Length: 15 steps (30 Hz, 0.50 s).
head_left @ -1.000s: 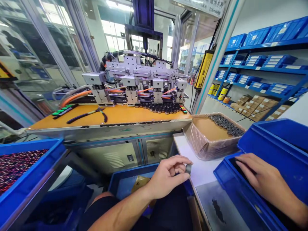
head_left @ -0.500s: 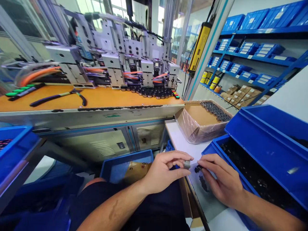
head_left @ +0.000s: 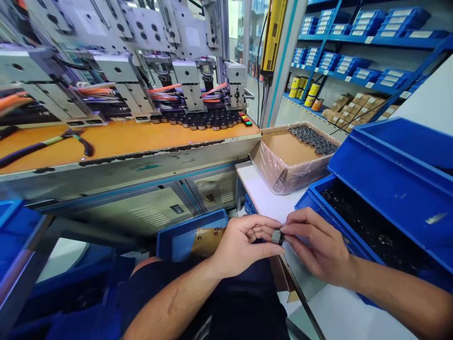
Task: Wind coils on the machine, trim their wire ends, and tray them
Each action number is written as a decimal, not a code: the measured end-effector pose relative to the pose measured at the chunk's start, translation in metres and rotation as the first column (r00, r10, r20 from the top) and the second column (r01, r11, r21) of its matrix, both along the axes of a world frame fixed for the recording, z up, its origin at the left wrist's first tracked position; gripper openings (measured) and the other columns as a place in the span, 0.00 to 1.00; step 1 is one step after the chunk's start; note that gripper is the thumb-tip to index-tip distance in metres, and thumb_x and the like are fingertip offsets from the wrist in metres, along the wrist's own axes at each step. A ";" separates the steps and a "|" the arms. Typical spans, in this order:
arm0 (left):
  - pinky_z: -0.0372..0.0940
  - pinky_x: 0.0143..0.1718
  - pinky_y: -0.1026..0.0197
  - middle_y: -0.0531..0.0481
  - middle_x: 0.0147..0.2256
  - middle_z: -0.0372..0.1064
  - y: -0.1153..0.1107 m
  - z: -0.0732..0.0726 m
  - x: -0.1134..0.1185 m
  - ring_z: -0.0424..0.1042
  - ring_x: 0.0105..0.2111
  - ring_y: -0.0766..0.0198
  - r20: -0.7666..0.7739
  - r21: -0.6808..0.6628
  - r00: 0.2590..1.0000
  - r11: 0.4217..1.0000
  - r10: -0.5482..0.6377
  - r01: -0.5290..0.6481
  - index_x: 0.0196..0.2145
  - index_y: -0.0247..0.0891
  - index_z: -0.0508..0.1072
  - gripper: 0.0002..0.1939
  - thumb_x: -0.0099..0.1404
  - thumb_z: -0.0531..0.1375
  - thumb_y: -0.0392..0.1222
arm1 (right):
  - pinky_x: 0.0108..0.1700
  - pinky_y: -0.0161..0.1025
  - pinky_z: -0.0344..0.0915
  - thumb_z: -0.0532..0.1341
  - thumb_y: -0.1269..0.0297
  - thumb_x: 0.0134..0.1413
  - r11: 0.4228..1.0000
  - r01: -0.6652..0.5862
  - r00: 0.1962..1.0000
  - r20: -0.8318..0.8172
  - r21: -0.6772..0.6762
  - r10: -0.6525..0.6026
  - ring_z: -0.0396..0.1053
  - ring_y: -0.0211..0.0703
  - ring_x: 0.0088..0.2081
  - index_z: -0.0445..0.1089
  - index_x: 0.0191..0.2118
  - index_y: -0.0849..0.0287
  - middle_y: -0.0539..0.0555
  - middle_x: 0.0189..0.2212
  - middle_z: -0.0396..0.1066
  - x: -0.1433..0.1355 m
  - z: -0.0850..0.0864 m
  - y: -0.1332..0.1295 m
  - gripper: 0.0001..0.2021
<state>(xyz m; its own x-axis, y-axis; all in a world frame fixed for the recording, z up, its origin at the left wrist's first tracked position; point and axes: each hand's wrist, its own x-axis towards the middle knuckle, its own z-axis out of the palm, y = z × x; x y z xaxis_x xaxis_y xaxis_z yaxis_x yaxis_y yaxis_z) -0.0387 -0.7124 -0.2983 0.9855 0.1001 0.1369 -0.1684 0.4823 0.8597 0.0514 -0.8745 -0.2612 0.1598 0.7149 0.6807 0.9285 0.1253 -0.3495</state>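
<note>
My left hand (head_left: 240,245) is closed on a small grey metal cylinder (head_left: 276,236), pinched between the thumb and fingers. Against the cylinder's right end sits a small black part (head_left: 281,238), with the fingertips of my right hand (head_left: 314,243) closed on it. Both hands meet over the near edge of the white side table (head_left: 260,191). How deep the black part sits in the cylinder is hidden by the fingers.
Right of my hands, a blue bin (head_left: 314,196) holds black parts, with another blue bin (head_left: 392,160) tilted above. A plastic-lined carton (head_left: 272,165) holds rows of dark parts. Pliers (head_left: 46,141) lie on the orange machine bench (head_left: 141,137). A low blue tray (head_left: 173,243) stands beneath.
My right hand has moved left and brought the black part up against the cylinder in my left hand. The camera view has shifted closer to the machine bench and right.
</note>
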 end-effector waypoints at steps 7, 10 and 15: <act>0.73 0.36 0.68 0.49 0.32 0.80 0.001 -0.002 0.001 0.77 0.31 0.68 0.054 0.002 0.997 0.998 0.057 -0.057 0.38 0.35 0.79 0.20 0.45 0.73 0.27 | 0.43 0.41 0.73 0.60 0.79 0.56 0.999 -0.007 0.998 0.066 -0.031 0.009 0.68 0.45 0.46 0.64 0.52 0.65 0.62 0.44 0.67 0.001 -0.004 -0.004 0.18; 0.74 0.36 0.67 0.48 0.32 0.80 0.001 -0.002 -0.001 0.77 0.31 0.67 0.048 0.005 0.996 0.997 0.072 -0.073 0.37 0.34 0.80 0.20 0.43 0.73 0.27 | 0.40 0.41 0.74 0.60 0.78 0.58 1.000 0.020 0.985 0.173 -0.013 -0.017 0.69 0.45 0.44 0.65 0.52 0.65 0.62 0.43 0.68 0.001 -0.006 -0.005 0.16; 0.73 0.36 0.69 0.49 0.33 0.80 -0.001 0.001 -0.003 0.78 0.32 0.68 0.100 -0.020 0.994 0.999 0.049 -0.048 0.37 0.37 0.80 0.20 0.45 0.73 0.26 | 0.40 0.41 0.74 0.60 0.76 0.59 0.999 0.025 0.974 0.226 0.029 -0.031 0.70 0.45 0.43 0.64 0.53 0.66 0.62 0.42 0.69 0.000 -0.002 -0.005 0.16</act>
<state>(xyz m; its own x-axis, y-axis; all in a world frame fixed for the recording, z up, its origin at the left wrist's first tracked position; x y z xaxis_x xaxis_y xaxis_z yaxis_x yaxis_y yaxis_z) -0.0421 -0.7136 -0.2974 0.9607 0.1508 0.2329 -0.2772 0.4861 0.8288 0.0513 -0.8792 -0.2632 0.0194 0.6938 0.7199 0.9864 0.1042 -0.1270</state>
